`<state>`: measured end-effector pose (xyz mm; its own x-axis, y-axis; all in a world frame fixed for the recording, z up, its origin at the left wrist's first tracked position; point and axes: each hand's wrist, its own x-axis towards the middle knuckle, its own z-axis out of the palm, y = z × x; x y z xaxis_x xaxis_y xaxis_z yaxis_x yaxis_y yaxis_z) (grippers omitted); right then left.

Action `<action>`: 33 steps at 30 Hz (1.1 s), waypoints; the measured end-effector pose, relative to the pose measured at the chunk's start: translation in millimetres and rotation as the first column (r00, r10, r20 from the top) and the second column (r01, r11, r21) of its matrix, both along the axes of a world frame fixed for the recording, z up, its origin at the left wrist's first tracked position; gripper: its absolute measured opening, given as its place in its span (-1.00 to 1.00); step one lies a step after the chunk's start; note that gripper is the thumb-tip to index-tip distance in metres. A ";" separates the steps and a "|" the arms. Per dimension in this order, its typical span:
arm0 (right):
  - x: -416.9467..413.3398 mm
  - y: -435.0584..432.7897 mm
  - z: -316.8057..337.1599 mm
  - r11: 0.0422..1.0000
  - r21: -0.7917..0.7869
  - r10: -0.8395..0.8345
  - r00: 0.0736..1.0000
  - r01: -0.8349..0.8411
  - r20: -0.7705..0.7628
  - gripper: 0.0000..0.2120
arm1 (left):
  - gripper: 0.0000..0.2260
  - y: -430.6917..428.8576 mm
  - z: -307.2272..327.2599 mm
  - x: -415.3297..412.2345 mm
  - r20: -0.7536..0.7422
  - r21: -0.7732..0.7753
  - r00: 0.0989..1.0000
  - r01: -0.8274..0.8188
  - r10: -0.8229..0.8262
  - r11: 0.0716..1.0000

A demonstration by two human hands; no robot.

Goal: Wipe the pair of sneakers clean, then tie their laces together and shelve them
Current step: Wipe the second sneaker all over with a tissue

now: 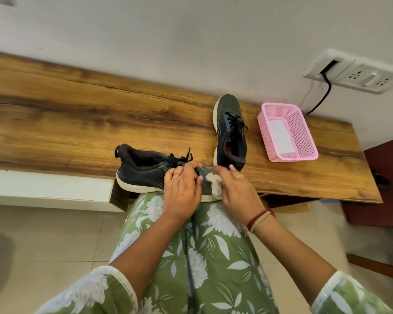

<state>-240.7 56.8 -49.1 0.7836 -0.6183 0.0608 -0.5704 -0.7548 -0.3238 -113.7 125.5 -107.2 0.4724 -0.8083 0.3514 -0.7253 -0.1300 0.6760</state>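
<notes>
Sneaker 1 [143, 173] lies at the near edge of the table [77, 123], toe to the right. Left hand [180, 189] grips its forefoot, fingers curled over the upper. Right hand [236, 191] pinches a white wipe [214, 183] against the toe. Sneaker 2 [230, 134] stands farther back (just beside a pink basket [304, 134]).

The left hand [182, 185] grips the near sneaker [141, 171] at the wooden desk's [77, 109] edge. The right hand [237, 191] holds a white wipe [214, 183] against its toe. The second sneaker [230, 132] stands near a pink basket [304, 134].
</notes>
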 end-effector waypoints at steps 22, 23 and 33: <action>-0.1 -19.6 9.2 0.955 0.096 -0.274 0.957 0.282 -0.091 -0.72 | -0.81 -1.5 -0.9 0.0 0.021 -0.009 1.000 -0.017 0.017 1.000; 1.4 -12.9 5.2 0.982 0.017 -0.181 0.964 0.188 -0.192 -0.71 | -0.81 -1.8 -1.0 0.0 0.026 -0.010 1.000 -0.016 0.016 1.000; -16.8 6.9 -10.3 0.974 -0.222 -0.008 0.971 -0.047 -0.241 -0.63 | -0.81 -1.0 -2.7 -0.4 0.031 -0.020 0.999 -0.017 0.018 1.000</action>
